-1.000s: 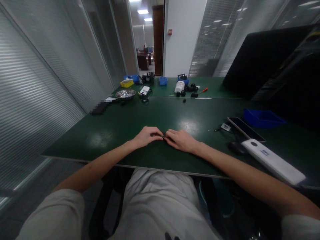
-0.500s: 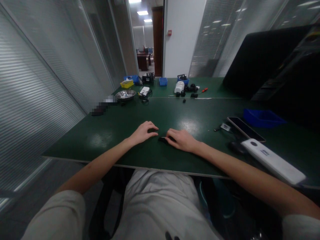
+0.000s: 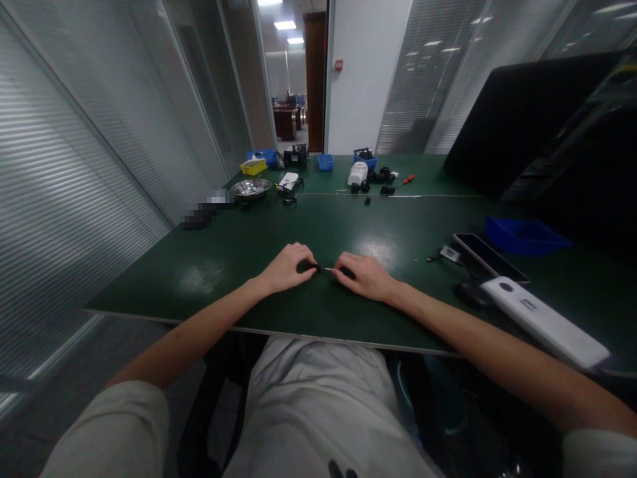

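Close together above the green table (image 3: 149,285), my two hands face each other near its front edge. The fingertips of my left hand (image 3: 287,269) are pinched on a small black piece (image 3: 318,268). My right hand (image 3: 365,275) is closed in a pinch as well, and from its fingertips a thin silvery piece (image 3: 327,269) points left toward the black one. Only a small gap shows between the fingertips. Whether the two pieces touch, and what kind they are, is too small to tell.
To the right lie a long white device (image 3: 547,322), a phone (image 3: 488,255), a black mouse-like thing (image 3: 472,294) and a blue tray (image 3: 527,238). Further back stand a metal bowl (image 3: 251,189), a yellow tray (image 3: 253,166), black parts and an orange-handled screwdriver (image 3: 408,180).
My left thumb and fingers, apart before, have closed on the small black piece. The dark piece that lay at my right fingertips no longer shows there; a thin silvery piece shows instead.
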A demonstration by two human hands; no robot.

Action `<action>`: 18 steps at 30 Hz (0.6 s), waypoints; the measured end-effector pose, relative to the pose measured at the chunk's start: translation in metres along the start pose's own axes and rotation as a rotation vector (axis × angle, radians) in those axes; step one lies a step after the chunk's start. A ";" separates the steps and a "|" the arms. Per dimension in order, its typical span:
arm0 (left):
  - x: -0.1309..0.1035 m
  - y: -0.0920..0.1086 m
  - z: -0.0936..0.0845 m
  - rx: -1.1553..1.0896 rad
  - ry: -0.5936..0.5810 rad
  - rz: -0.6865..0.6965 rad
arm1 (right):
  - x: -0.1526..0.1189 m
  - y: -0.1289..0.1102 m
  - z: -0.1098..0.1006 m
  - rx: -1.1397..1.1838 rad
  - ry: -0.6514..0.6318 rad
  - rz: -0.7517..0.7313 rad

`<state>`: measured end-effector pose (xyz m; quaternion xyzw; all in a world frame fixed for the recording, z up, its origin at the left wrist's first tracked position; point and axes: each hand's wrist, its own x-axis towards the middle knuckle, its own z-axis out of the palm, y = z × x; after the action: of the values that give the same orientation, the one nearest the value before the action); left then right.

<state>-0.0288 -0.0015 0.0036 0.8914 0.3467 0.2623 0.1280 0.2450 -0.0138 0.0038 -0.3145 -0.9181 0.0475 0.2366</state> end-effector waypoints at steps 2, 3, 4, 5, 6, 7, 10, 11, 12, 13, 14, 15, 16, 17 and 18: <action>0.000 -0.001 0.001 -0.007 0.019 -0.021 | 0.000 0.000 0.000 0.003 -0.009 0.000; -0.001 -0.001 0.002 -0.013 0.022 -0.031 | 0.000 0.000 0.000 0.003 -0.013 -0.001; -0.001 -0.002 0.003 -0.018 0.022 -0.042 | 0.000 0.000 0.000 0.004 -0.015 0.000; -0.001 -0.003 0.004 -0.022 0.020 -0.053 | 0.000 0.000 0.000 0.003 -0.015 0.000; -0.002 -0.005 0.004 -0.025 0.017 -0.067 | 0.000 0.000 0.000 -0.001 -0.015 0.001; -0.003 -0.009 0.002 -0.028 0.013 -0.084 | 0.000 0.000 0.000 -0.006 -0.015 0.002; -0.012 -0.032 -0.012 -0.016 0.019 -0.174 | 0.000 0.000 -0.001 -0.018 -0.024 0.001; -0.017 -0.045 -0.022 0.002 0.032 -0.220 | 0.000 0.000 -0.001 -0.019 -0.027 0.001; -0.025 -0.060 -0.033 0.026 0.050 -0.275 | 0.000 0.001 -0.001 -0.018 -0.026 0.001; -0.035 -0.076 -0.047 0.056 0.067 -0.336 | 0.000 0.001 -0.001 -0.015 -0.023 0.000; -0.047 -0.093 -0.063 0.095 0.107 -0.411 | 0.000 0.001 0.000 -0.013 -0.020 -0.001; -0.061 -0.109 -0.080 0.139 0.143 -0.501 | 0.000 0.001 0.000 -0.010 -0.016 -0.003; -0.077 -0.125 -0.097 0.192 0.180 -0.605 | 0.000 0.001 0.000 -0.007 -0.014 -0.005; -0.093 -0.138 -0.115 0.254 0.228 -0.719 | 0.000 0.001 0.000 -0.005 -0.012 -0.006; -0.110 -0.150 -0.131 0.320 0.265 -0.849 | 0.000 0.001 0.000 -0.004 -0.011 -0.006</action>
<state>-0.2529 0.0379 0.0095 0.6381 0.7300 0.2415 0.0397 0.2460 -0.0130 0.0031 -0.3120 -0.9204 0.0468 0.2309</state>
